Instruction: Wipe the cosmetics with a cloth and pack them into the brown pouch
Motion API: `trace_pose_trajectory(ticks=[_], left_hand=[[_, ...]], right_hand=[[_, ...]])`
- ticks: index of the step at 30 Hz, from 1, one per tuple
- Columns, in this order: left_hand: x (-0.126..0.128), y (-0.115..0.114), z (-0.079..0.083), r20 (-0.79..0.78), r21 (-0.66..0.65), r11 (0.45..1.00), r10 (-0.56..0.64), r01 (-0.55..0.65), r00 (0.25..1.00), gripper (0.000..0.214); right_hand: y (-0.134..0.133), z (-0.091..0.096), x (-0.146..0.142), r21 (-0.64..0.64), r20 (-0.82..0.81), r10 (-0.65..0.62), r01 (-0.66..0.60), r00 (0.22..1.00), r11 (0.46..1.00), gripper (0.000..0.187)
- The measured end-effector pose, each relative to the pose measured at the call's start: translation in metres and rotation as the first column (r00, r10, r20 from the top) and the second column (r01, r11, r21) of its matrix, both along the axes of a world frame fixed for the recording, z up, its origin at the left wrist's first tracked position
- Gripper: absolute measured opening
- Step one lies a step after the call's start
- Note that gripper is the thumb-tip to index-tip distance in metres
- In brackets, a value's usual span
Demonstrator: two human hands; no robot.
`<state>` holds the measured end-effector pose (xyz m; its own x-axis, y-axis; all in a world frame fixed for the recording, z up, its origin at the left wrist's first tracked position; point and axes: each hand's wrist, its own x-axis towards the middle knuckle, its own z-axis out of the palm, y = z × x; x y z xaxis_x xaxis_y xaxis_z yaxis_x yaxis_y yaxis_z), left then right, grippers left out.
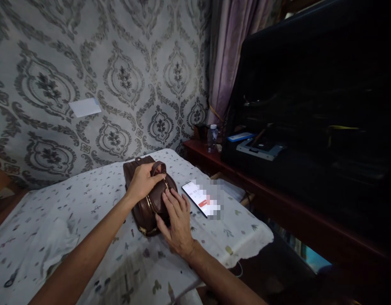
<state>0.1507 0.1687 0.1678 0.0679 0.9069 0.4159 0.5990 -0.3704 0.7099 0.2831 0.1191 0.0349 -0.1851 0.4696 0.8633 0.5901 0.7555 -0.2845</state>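
A small brown leather handbag (157, 197) with gold zippers and a short loop handle (159, 167) rests on a white patterned cloth. At its far top end, beside the handle, my left hand (142, 182) is closed on the bag, with the thumb along the zipper. The exact spot it grips is partly hidden by the fingers. My right hand (178, 220) lies against the near right side of the bag, fingers stretched out and touching the leather. Just right of the bag, a lit phone (200, 198) lies face up, its screen partly blurred.
The printed cloth (96, 220) covers the surface under the bag, up to a patterned wall. At the right, a dark red shelf (201, 150) holds a plastic bottle (212, 137) near a large black panel (309, 97). A purple curtain (227, 55) hangs behind.
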Motion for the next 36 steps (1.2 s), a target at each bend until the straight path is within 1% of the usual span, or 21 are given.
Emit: trace_pose_trajectory(ticks=[8,13,20,23,25,28,31,33,36], left_hand=[[0.005,-0.007,0.003,-0.039,-0.001,1.000,0.022,-0.022,0.999,0.017],[0.007,-0.010,0.003,-0.056,-0.004,1.000,0.020,-0.021,0.998,0.013],[0.008,-0.012,-0.001,-0.154,0.024,0.999,0.039,-0.036,0.987,0.012],[0.007,-0.013,0.000,-0.215,0.028,0.999,0.029,-0.024,0.976,0.011],[0.002,-0.015,0.006,-0.264,0.043,0.999,0.020,-0.009,0.964,0.011],[-0.011,-0.022,0.019,-0.303,0.053,0.998,0.000,0.016,0.953,0.013],[-0.026,-0.030,0.029,-0.314,-0.032,0.999,0.013,-0.024,0.949,0.021],[-0.035,-0.035,0.030,-0.315,-0.083,0.996,0.016,-0.045,0.949,0.027],[-0.041,-0.041,0.028,-0.321,-0.114,0.993,-0.011,-0.027,0.947,0.021]], right_hand=[[0.000,-0.001,-0.001,-0.007,-0.013,0.005,-0.005,1.000,1.000,0.060],[0.000,-0.002,-0.001,-0.012,-0.016,0.000,0.000,1.000,1.000,0.062],[0.000,-0.002,-0.002,-0.020,-0.010,0.003,-0.003,1.000,1.000,0.062],[0.000,-0.003,-0.002,-0.024,-0.009,-0.001,0.001,1.000,1.000,0.064],[0.000,-0.003,-0.002,-0.027,-0.007,-0.006,0.006,1.000,1.000,0.065],[-0.001,-0.001,-0.001,-0.011,0.009,-0.013,0.013,1.000,1.000,0.064],[-0.002,0.002,-0.001,0.048,0.044,0.018,-0.020,0.999,0.999,0.058],[-0.003,0.003,-0.001,0.083,0.065,0.058,-0.063,0.996,0.995,0.057],[-0.002,0.002,-0.002,0.093,0.069,0.069,-0.076,0.995,0.993,0.057]])
